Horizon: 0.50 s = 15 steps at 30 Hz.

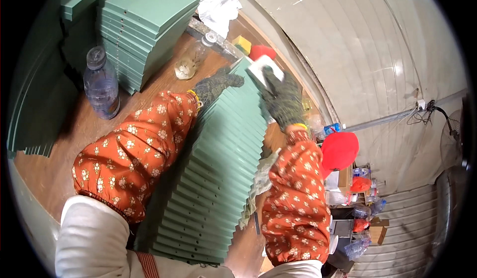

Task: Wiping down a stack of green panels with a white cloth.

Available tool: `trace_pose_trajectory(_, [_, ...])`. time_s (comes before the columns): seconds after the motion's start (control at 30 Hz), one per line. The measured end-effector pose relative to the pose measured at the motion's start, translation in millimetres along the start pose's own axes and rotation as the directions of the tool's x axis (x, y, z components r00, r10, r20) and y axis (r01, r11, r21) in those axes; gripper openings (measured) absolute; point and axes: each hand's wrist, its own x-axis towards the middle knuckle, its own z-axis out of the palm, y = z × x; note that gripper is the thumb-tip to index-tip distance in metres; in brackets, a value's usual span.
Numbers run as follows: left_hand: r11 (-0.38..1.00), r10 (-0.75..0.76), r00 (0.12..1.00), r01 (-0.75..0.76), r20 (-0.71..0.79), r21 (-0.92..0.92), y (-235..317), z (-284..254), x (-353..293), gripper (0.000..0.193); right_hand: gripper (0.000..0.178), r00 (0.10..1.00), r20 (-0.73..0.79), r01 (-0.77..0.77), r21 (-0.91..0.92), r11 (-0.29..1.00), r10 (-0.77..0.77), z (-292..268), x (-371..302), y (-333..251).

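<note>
Because the gloves are thick and the far end of the row is partly covered, the finer grip of both hands is hard to read. The left hand [218, 86], in a dark mottled glove, touches the left side of the green panels [213, 173] near their far end; its fingers lie close together, but whether they clamp an edge I cannot tell. The right hand [282, 99], gloved alike, has its fingers closed on a white pad [266, 70] at the far right corner of the row; the pad is slightly blurred, its underside is hidden, and so are some fingertips.

The panels stand packed in a long row on the brown table [47, 176], running from the person's body to between the hands. Their near end meets the clothing at the lower edge, and their left side falls into shadow. Orange flowered sleeves [131, 148] hide much of the table.

Left of the row stand a bottle [101, 86] and a clear jar [195, 56], whose pale contents are unclear. Behind them a green stack [149, 34] is cut off above. Beyond the pad, a red thing [262, 52] is half covered, beside a yellow block [242, 45]. A crumpled rag [262, 181] shows partly behind the right sleeve.
</note>
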Motion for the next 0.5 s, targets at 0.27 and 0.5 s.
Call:
trace_pose_trajectory(0.27, [0.999, -0.011, 1.000, 0.012, 0.024, -0.052, 7.1, 16.2, -5.5, 0.083, 0.059, 0.930, 0.143, -0.334, -0.061, 0.941, 0.339, -13.4, 37.2, 7.5])
trace_pose_trajectory(0.5, [0.968, -0.013, 1.000, 0.016, 0.014, -0.249, -12.5, -3.6, 7.8, 0.077, 0.065, 0.995, 0.077, 0.070, -0.054, 0.996, -0.066, 1.7, -6.4, 16.9])
